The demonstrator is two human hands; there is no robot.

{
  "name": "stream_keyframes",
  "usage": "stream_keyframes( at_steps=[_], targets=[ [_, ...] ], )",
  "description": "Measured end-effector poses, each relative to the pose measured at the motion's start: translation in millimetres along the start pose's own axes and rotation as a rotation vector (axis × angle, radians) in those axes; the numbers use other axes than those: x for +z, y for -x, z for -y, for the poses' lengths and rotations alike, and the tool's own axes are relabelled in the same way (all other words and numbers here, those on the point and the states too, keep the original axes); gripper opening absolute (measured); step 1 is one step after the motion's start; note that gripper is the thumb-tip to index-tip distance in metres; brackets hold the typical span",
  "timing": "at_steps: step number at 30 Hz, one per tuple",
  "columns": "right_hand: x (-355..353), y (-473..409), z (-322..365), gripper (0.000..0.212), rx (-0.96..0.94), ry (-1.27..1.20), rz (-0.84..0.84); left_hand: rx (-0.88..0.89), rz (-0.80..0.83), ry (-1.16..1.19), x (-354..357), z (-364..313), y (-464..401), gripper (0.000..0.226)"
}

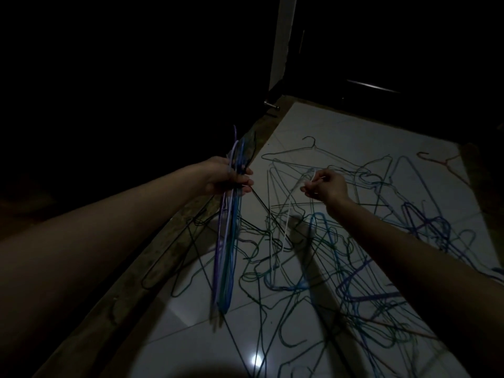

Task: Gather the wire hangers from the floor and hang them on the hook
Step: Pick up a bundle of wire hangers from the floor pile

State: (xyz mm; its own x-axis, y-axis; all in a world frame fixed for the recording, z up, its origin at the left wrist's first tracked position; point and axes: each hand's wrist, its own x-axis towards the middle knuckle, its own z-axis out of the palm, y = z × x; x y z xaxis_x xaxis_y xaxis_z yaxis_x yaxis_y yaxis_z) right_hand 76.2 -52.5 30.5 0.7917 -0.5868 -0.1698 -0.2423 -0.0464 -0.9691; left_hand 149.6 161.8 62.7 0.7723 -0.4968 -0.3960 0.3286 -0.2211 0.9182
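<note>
Left hand (226, 177) grips hanger bundle (226, 241); right hand (328, 186) pinches white hanger (287, 222).

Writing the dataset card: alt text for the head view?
A left hand grips a bunch of wire hangers while the right hand pinches a white hanger above a tangled pile of hangers on the dim tiled floor.

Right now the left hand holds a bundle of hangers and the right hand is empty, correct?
Not quite. In the head view the left hand does hold the bundle of hangers, but the right hand pinches a white hanger.
</note>
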Motion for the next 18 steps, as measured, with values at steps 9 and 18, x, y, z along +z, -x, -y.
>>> stream_keyframes(
  at_steps=[9, 18],
  targets=[
    [-22.3, -8.8, 15.1, 0.031, -0.088, 0.079, -0.032, -0.024, 0.041, -0.038, 6.4, 0.0, 1.2, 0.025],
    [-39.5, -7.2, 48.6, 0.030, -0.131, 0.011, 0.013, -0.018, 0.003, -0.024, 20.9, -4.0, 0.7, 0.019]
  ],
)
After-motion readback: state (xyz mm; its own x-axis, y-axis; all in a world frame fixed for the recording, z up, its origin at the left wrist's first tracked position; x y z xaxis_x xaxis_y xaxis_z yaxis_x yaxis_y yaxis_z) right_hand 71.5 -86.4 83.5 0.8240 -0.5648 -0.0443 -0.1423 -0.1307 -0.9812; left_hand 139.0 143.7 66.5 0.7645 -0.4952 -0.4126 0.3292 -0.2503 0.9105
